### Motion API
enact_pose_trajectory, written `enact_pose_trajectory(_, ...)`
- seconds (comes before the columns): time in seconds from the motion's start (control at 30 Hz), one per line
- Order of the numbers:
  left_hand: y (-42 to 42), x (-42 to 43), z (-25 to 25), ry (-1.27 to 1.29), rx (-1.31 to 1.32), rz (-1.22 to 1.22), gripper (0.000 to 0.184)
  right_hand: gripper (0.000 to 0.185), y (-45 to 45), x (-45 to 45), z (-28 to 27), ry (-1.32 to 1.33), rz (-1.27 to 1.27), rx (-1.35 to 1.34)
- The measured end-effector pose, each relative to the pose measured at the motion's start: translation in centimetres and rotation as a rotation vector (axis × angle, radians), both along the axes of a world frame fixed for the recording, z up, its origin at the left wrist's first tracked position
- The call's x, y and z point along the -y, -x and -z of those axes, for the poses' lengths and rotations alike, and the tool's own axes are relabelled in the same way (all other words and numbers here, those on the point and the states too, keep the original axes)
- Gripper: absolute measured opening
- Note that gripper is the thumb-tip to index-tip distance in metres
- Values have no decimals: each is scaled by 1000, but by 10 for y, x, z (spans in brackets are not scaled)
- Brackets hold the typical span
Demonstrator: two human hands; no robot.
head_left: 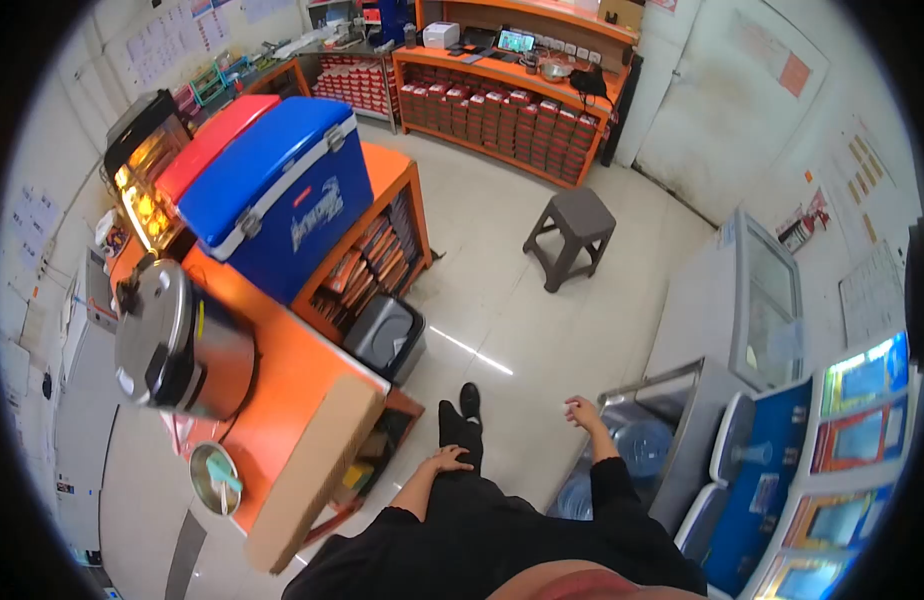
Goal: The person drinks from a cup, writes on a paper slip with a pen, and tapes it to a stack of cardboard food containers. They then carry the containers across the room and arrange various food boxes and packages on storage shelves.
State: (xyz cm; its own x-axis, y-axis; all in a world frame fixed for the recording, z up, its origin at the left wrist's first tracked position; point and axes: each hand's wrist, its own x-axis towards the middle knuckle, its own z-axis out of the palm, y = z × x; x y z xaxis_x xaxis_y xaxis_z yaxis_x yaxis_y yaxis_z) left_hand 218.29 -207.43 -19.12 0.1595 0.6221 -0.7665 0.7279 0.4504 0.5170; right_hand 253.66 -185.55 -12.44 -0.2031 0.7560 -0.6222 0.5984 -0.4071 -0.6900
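My left hand [448, 460] rests against my dark-clothed thigh, its fingers apart and holding nothing. Out to the right, my right hand [581, 412] hangs in the air near the corner of a metal-framed rack [672, 375], with its fingers loosely curled; whether anything is between them is too small to tell. Large clear water bottles [642, 447] stand in that rack. Left of me is an orange table [297, 350] bearing a long cardboard box [317, 470], a steel cooker [187, 340] and a metal bowl [214, 478] with a light green utensil.
A blue cooler box [282, 200] sits on the orange table beside a red one. A dark bin [385, 338] stands beside the table, and a grey stool [572, 235] is on the floor ahead. A glass-topped freezer [727, 300] lines the right side; an orange counter [502, 75] stands behind.
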Motion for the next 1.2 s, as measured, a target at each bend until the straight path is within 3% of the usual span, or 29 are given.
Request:
enact_pose_trajectory(0.07, 23, -70, 6, 30, 105, 20, 91, 27, -23, -52, 8, -229, -56, 89)
enact_pose_trajectory(0.13, 55, -149, 36, 58, 183, -150, 87, 22, -58, -83, 27, -258, 144, -53)
enact_pose_trajectory(0.17, 67, -190, 45, 71, 228, -231, 85, 19, -58, -94, 10, -231, 232, 42)
enact_pose_trajectory(0.2, 90, -239, 35, 92, 168, -59, 73, 17, -67, -95, -7, -193, 317, 147)
enact_pose_trajectory(0.23, 110, -282, 40, -24, 12, 101, 63, 18, -131, -94, 77, -308, 132, 91)
enact_pose_trajectory(0.27, 128, -318, 51, -138, -140, 252, 54, 20, -118, -86, 30, -37, 394, 104)
enact_pose_trajectory(0.3, 140, -346, 43, -132, -197, 105, 48, 21, -137, -66, 35, -455, -227, 503)
enact_pose_trajectory(0.33, 153, -385, 36, -128, -260, -46, 42, 21, -147, -59, 43, -320, -228, 541)
enact_pose_trajectory(0.43, 189, -504, 38, 116, -143, -205, 33, 23, -108, -120, 5, 187, 246, 428)
enact_pose_trajectory(0.5, 212, -594, 36, 124, -157, -97, 35, 24, -83, -179, 3, 260, 303, 419)
enact_pose_trajectory(0.57, 232, -658, 35, 154, -165, 1, 37, 25, -59, -240, 11, 294, 297, 420)
enact_pose_trajectory(0.67, 268, -742, 47, -240, -114, -201, 41, 27, -24, -345, 31, 326, 233, 433)
enact_pose_trajectory(0.73, 287, -789, 74, -174, 49, -258, 44, 28, 3, -428, 42, 315, 145, 442)
enact_pose_trajectory(0.8, 304, -832, 36, -76, 101, -302, 50, 29, 34, -518, 63, 304, 26, 457)
enact_pose_trajectory(0.83, 309, -847, -19, -4, 71, -312, 54, 29, 51, -567, 76, 285, -58, 481)
enact_pose_trajectory(0.87, 326, -868, -7, 44, 115, -274, 62, 30, 69, -625, 91, 236, -162, 517)
enact_pose_trajectory(0.9, 345, -891, 5, 3, -3, -106, 80, 30, 86, -691, 104, 157, -280, 577)
enact_pose_trajectory(0.97, 361, -933, -83, -1, -49, -372, 96, 32, 132, -850, 136, -294, -350, 724)
enact_pose_trajectory(1.0, 377, -952, -97, 18, 84, -470, 101, 37, 179, -938, 121, -695, -113, 682)
enact_pose_trajectory(1.03, 393, -971, -102, 31, 221, -565, 105, 32, 217, -1036, 109, -658, -37, 494)
enact_pose_trajectory(1.07, 408, -995, -105, 39, 363, -661, 110, 28, 263, -1121, 92, -483, 149, 6)
enact_pose_trajectory(1.1, 423, -1017, -99, 83, 371, -750, 101, 24, 331, -1173, -1, -488, 116, -122)
enact_pose_trajectory(1.13, 435, -1029, -87, 126, 380, -841, 94, 23, 386, -1232, -43, -542, 87, -318)
enact_pose_trajectory(1.17, 451, -1036, -42, 326, 578, -996, 89, 20, 434, -1278, -89, -707, -64, -296)
enact_pose_trajectory(1.2, 467, -1047, -9, 544, 727, -1157, 84, 21, 481, -1304, -147, -599, -56, -403)
